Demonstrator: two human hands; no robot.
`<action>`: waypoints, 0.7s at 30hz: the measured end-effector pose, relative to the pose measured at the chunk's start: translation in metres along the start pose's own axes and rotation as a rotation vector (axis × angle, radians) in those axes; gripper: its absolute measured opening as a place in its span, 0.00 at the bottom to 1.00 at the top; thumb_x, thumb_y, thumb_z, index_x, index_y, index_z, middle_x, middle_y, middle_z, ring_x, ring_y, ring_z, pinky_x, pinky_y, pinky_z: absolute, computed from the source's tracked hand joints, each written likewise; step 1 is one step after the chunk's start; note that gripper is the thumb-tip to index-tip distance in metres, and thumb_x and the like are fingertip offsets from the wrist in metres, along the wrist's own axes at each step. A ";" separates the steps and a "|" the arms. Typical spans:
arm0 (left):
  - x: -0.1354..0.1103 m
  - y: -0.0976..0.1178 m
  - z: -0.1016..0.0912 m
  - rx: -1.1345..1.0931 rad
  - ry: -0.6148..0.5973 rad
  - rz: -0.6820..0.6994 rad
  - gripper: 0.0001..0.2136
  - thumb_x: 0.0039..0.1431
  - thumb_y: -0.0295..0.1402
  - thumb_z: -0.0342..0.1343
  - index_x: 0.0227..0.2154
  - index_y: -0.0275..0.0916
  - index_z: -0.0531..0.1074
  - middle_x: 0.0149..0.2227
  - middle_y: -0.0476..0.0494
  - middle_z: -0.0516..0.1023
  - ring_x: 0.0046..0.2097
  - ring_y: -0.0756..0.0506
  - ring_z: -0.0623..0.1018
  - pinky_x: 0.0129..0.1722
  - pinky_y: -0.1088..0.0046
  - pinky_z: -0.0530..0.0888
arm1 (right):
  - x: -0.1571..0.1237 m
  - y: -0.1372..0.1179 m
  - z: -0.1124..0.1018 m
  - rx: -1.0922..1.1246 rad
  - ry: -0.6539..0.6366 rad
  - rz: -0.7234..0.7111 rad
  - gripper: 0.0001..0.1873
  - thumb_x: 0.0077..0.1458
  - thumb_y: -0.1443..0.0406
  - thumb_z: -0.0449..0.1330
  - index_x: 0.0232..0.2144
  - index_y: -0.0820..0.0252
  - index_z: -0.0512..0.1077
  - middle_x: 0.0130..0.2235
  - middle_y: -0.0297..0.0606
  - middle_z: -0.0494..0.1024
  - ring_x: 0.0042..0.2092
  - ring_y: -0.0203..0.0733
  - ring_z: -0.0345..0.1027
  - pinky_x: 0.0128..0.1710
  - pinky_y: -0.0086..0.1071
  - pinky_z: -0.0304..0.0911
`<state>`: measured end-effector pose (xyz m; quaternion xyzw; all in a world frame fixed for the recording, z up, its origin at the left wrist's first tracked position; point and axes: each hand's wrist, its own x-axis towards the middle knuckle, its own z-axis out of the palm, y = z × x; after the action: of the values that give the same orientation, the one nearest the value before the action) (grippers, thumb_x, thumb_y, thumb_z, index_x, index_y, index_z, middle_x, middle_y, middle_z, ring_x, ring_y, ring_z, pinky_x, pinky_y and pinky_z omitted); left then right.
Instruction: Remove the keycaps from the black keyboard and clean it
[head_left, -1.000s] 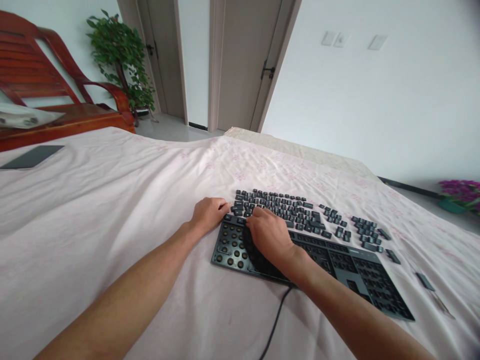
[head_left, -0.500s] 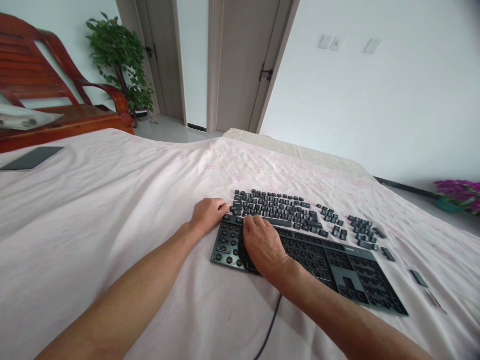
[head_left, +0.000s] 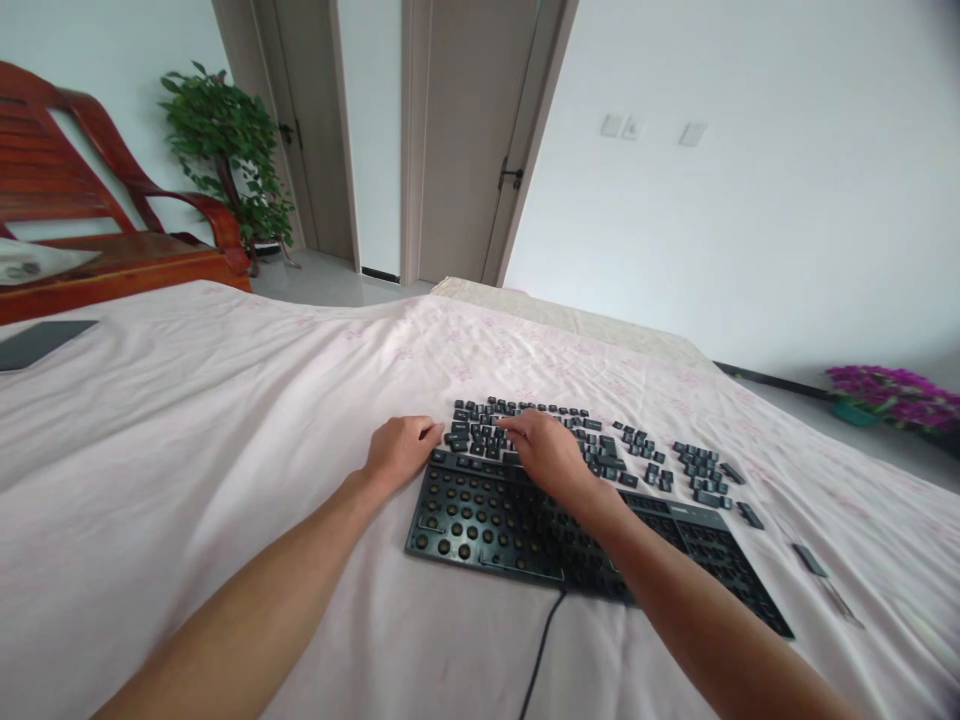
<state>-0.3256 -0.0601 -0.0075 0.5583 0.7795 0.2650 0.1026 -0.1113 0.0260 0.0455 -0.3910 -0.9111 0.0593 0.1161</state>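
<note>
A black keyboard base [head_left: 480,520] with its keys off lies on a pink bed sheet [head_left: 225,420], its cable [head_left: 541,650] running toward me. Behind it, several loose black keycaps [head_left: 615,445] are laid out in rows. My left hand [head_left: 397,450] rests with curled fingers against the keyboard's far left corner. My right hand [head_left: 546,452] reaches over the base's top edge to the loose keycaps, fingers bent down onto them; what the fingertips hold is hidden.
A dark flat tablet [head_left: 37,342] lies on the sheet at far left. A red wooden chair [head_left: 97,230], a green plant [head_left: 225,150] and doors [head_left: 465,140] stand behind the bed. Purple flowers [head_left: 892,398] are on the floor at right.
My right hand has lifted off the keyboard's left part and moved forward onto the rows of loose keycaps. The left hand has stayed put. The camera has tilted slightly.
</note>
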 end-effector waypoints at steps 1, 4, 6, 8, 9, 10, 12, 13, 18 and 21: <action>0.000 0.000 0.000 -0.020 0.008 -0.008 0.21 0.62 0.46 0.45 0.23 0.41 0.75 0.29 0.47 0.81 0.31 0.48 0.74 0.29 0.73 0.57 | 0.011 0.009 0.000 0.024 0.027 0.065 0.16 0.62 0.65 0.53 0.45 0.51 0.78 0.44 0.38 0.79 0.47 0.42 0.70 0.45 0.31 0.61; 0.002 -0.001 0.001 -0.062 0.025 -0.024 0.20 0.62 0.45 0.46 0.22 0.41 0.75 0.30 0.48 0.81 0.32 0.48 0.75 0.29 0.74 0.57 | 0.043 0.026 0.004 0.048 0.065 0.175 0.13 0.59 0.62 0.56 0.41 0.50 0.80 0.43 0.38 0.80 0.48 0.46 0.69 0.42 0.32 0.61; 0.002 -0.001 0.002 -0.068 0.029 -0.025 0.20 0.62 0.46 0.47 0.22 0.41 0.75 0.29 0.48 0.81 0.31 0.48 0.75 0.29 0.74 0.58 | 0.062 0.029 0.008 0.012 0.060 0.163 0.12 0.58 0.62 0.57 0.40 0.50 0.81 0.42 0.38 0.80 0.49 0.48 0.67 0.42 0.34 0.61; 0.003 -0.003 0.002 -0.066 0.028 -0.022 0.20 0.62 0.46 0.47 0.22 0.41 0.75 0.29 0.48 0.81 0.31 0.48 0.75 0.29 0.74 0.58 | 0.077 0.029 0.011 -0.040 0.029 0.132 0.12 0.57 0.63 0.58 0.40 0.50 0.81 0.42 0.40 0.81 0.49 0.49 0.66 0.43 0.34 0.60; 0.003 -0.003 0.003 -0.066 0.027 -0.022 0.20 0.62 0.46 0.47 0.22 0.41 0.75 0.29 0.48 0.81 0.31 0.47 0.75 0.29 0.74 0.58 | 0.084 0.028 0.013 -0.059 0.009 0.124 0.12 0.57 0.63 0.59 0.40 0.51 0.81 0.42 0.40 0.81 0.49 0.49 0.65 0.43 0.35 0.60; 0.003 -0.004 0.003 -0.067 0.026 -0.019 0.20 0.62 0.46 0.47 0.22 0.41 0.75 0.29 0.48 0.81 0.31 0.48 0.75 0.29 0.74 0.58 | 0.091 0.027 0.014 -0.073 -0.011 0.122 0.12 0.56 0.63 0.59 0.39 0.52 0.81 0.41 0.41 0.81 0.49 0.49 0.65 0.43 0.35 0.60; 0.004 -0.004 0.003 -0.069 0.021 -0.018 0.20 0.62 0.46 0.47 0.22 0.42 0.75 0.29 0.48 0.81 0.31 0.48 0.75 0.29 0.74 0.58 | 0.102 0.026 0.017 -0.091 -0.037 0.120 0.11 0.54 0.63 0.61 0.39 0.54 0.82 0.40 0.44 0.81 0.50 0.50 0.64 0.44 0.36 0.59; 0.004 -0.004 0.003 -0.069 0.017 -0.020 0.20 0.62 0.46 0.47 0.23 0.42 0.76 0.29 0.48 0.81 0.31 0.47 0.75 0.29 0.74 0.58 | 0.107 0.025 0.019 -0.097 -0.047 0.121 0.11 0.53 0.63 0.63 0.38 0.54 0.82 0.39 0.44 0.81 0.50 0.50 0.63 0.44 0.36 0.59; 0.005 -0.003 0.002 -0.068 0.006 -0.033 0.20 0.62 0.46 0.47 0.23 0.42 0.77 0.29 0.48 0.81 0.31 0.47 0.75 0.30 0.74 0.59 | 0.122 0.024 0.027 -0.134 -0.115 0.126 0.08 0.48 0.63 0.66 0.33 0.55 0.82 0.38 0.45 0.81 0.51 0.51 0.62 0.47 0.37 0.57; 0.005 -0.003 0.002 -0.058 0.009 -0.033 0.20 0.62 0.46 0.47 0.23 0.41 0.77 0.28 0.47 0.81 0.31 0.48 0.75 0.30 0.74 0.59 | 0.125 0.023 0.030 -0.138 -0.139 0.146 0.07 0.48 0.66 0.65 0.31 0.56 0.82 0.38 0.46 0.81 0.51 0.51 0.62 0.48 0.37 0.56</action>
<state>-0.3288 -0.0553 -0.0094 0.5408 0.7811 0.2884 0.1196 -0.1864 0.1318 0.0327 -0.4583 -0.8880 0.0316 0.0209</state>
